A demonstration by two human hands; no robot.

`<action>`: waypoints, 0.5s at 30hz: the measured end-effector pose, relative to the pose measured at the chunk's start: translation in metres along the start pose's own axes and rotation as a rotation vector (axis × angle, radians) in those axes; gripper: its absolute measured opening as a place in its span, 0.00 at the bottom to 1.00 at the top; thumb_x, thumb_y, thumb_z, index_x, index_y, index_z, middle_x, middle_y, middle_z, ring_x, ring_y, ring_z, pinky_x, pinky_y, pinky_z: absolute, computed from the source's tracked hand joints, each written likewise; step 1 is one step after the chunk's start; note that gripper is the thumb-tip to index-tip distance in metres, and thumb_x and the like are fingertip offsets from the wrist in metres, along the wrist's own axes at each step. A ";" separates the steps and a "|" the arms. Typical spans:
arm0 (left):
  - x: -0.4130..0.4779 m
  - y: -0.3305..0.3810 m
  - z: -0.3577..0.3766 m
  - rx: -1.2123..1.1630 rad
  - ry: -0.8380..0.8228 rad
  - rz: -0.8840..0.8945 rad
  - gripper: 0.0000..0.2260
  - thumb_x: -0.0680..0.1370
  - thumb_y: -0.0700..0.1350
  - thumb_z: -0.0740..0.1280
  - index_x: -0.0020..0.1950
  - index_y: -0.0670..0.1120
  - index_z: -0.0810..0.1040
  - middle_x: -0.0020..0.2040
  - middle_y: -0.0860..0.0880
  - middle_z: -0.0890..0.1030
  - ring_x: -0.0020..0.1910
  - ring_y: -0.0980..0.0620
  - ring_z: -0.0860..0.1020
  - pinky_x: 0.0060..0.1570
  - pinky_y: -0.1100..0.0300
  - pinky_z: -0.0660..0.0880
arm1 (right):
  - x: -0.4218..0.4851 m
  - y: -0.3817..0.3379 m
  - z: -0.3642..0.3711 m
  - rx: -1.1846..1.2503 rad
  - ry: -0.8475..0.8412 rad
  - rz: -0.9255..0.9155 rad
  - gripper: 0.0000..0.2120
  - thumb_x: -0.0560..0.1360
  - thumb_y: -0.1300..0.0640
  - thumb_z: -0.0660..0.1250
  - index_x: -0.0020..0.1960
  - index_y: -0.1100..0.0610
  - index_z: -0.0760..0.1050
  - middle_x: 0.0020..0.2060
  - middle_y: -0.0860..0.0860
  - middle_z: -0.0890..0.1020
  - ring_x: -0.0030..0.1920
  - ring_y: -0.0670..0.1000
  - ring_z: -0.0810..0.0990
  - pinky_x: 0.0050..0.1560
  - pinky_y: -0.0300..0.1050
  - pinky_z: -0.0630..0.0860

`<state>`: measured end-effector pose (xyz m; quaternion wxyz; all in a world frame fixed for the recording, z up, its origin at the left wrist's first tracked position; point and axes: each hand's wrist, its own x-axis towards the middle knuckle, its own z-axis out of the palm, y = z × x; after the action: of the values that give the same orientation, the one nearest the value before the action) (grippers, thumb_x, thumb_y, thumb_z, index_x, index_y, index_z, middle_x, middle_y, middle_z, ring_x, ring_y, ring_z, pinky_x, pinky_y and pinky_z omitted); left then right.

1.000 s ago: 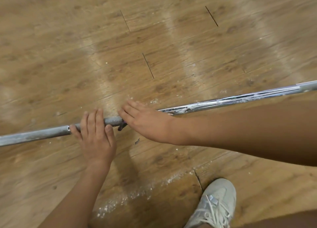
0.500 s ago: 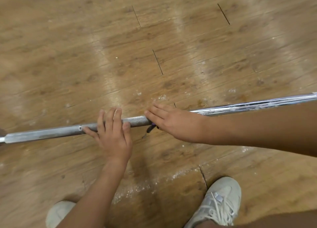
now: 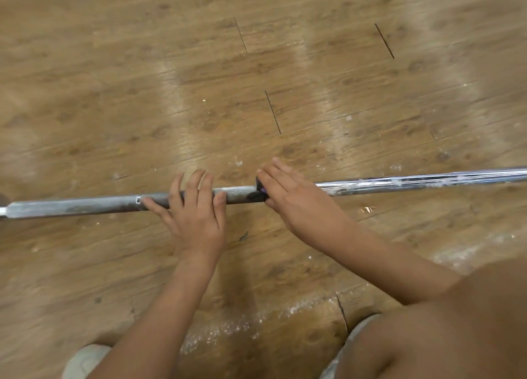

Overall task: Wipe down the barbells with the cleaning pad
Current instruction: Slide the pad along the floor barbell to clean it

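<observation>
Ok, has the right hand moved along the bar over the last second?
Yes: the right hand has slid rightward along the barbell, closer under the short dark floor seam, away from the left hand.

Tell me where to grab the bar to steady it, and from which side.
Grip the bar on its dull knurled stretch, left of the pad, where the left hand rests. Come from above, near side: it lies flat on the floor, left to right, so fingers can only drape over the top. The shiny right stretch looks slicker.
</observation>
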<state>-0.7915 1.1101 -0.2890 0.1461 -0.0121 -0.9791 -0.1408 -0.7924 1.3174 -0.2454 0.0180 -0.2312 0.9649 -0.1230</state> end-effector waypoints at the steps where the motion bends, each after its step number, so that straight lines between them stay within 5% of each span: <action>1: 0.004 0.000 0.001 0.002 0.001 0.004 0.21 0.86 0.54 0.52 0.69 0.46 0.78 0.69 0.49 0.78 0.75 0.43 0.66 0.69 0.22 0.41 | 0.001 0.001 0.002 -0.012 0.015 0.029 0.23 0.81 0.56 0.55 0.71 0.67 0.70 0.69 0.63 0.75 0.74 0.64 0.69 0.72 0.60 0.70; 5: 0.020 0.004 0.006 -0.048 0.015 0.006 0.18 0.86 0.53 0.54 0.65 0.48 0.80 0.67 0.51 0.78 0.74 0.46 0.67 0.69 0.23 0.39 | 0.022 -0.003 0.008 -0.060 0.079 0.052 0.22 0.77 0.64 0.70 0.70 0.67 0.72 0.66 0.63 0.77 0.73 0.66 0.70 0.73 0.60 0.68; 10: 0.039 0.009 0.010 -0.166 0.023 -0.039 0.18 0.86 0.52 0.54 0.61 0.49 0.82 0.64 0.52 0.79 0.73 0.48 0.69 0.73 0.31 0.35 | 0.029 0.025 0.001 -0.042 0.108 -0.016 0.19 0.79 0.64 0.65 0.68 0.66 0.72 0.65 0.63 0.77 0.73 0.66 0.70 0.76 0.54 0.61; 15: 0.049 0.018 0.020 -0.236 0.033 -0.034 0.18 0.87 0.50 0.53 0.67 0.47 0.78 0.71 0.50 0.76 0.78 0.48 0.64 0.75 0.42 0.31 | 0.044 0.028 0.006 -0.147 0.131 0.035 0.25 0.74 0.67 0.72 0.69 0.66 0.72 0.66 0.62 0.77 0.73 0.65 0.69 0.76 0.57 0.60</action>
<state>-0.8426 1.1316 -0.2885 0.1573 -0.0102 -0.9533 -0.2575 -0.8438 1.3207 -0.2570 -0.0600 -0.2063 0.9744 -0.0664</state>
